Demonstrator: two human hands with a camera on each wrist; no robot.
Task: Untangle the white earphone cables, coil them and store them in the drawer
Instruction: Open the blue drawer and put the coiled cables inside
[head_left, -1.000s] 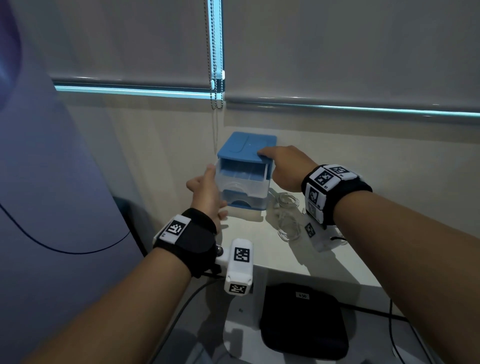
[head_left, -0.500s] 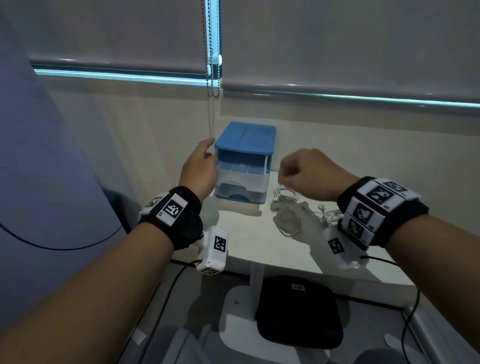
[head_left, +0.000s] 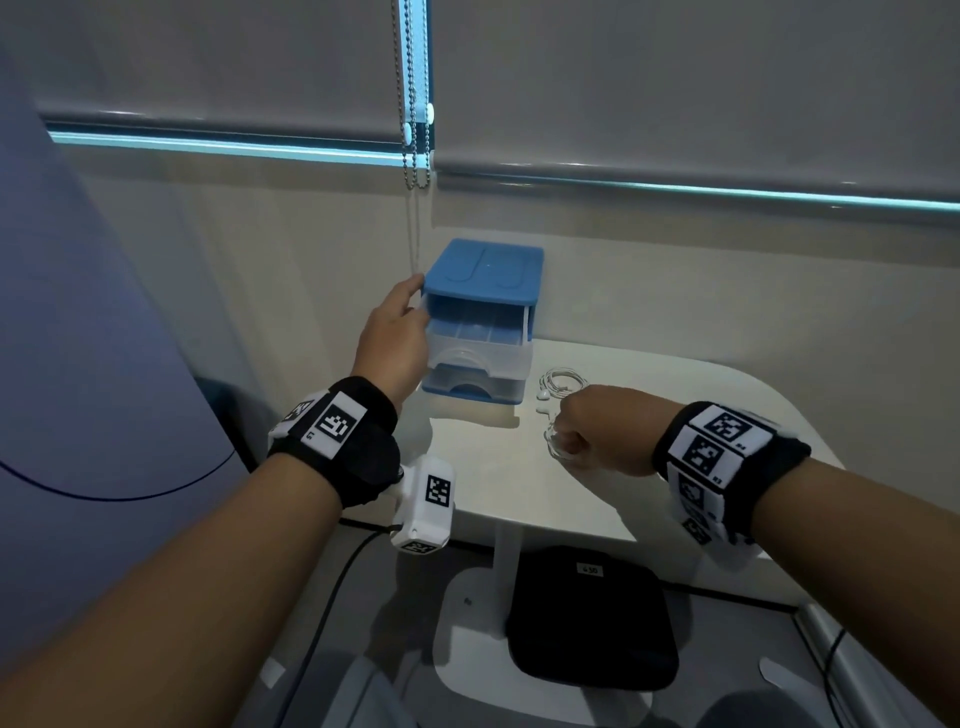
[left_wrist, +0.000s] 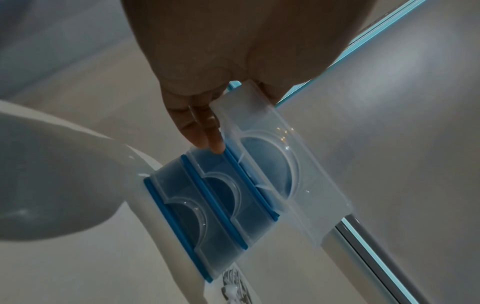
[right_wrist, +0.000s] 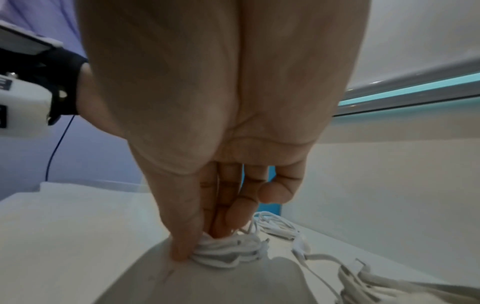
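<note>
A small blue drawer unit (head_left: 485, 270) stands at the back of the white table, its clear top drawer (head_left: 480, 340) pulled out. My left hand (head_left: 397, 332) lies against the unit's left side: thumb near the lid corner, fingers (left_wrist: 205, 133) straight down along the drawer ends. To the right, my right hand (head_left: 574, 441) pinches a coiled white earphone cable (right_wrist: 228, 252) between thumb and fingers, down at the tabletop. A second coil (head_left: 561, 382) lies beside the unit. More white cable (right_wrist: 376, 286) lies nearer my wrist.
The white table (head_left: 701, 405) has a rounded right corner and a wall close behind. A bead chain (head_left: 413, 156) hangs from the blinds above the unit. A black case (head_left: 587, 623) sits on the floor by the table's post. A bluish panel (head_left: 93, 364) stands left.
My right hand left the top of the drawer unit, dropped to the table and pinched a cable coil. My left hand moved from the drawer's front up along the unit's left side.
</note>
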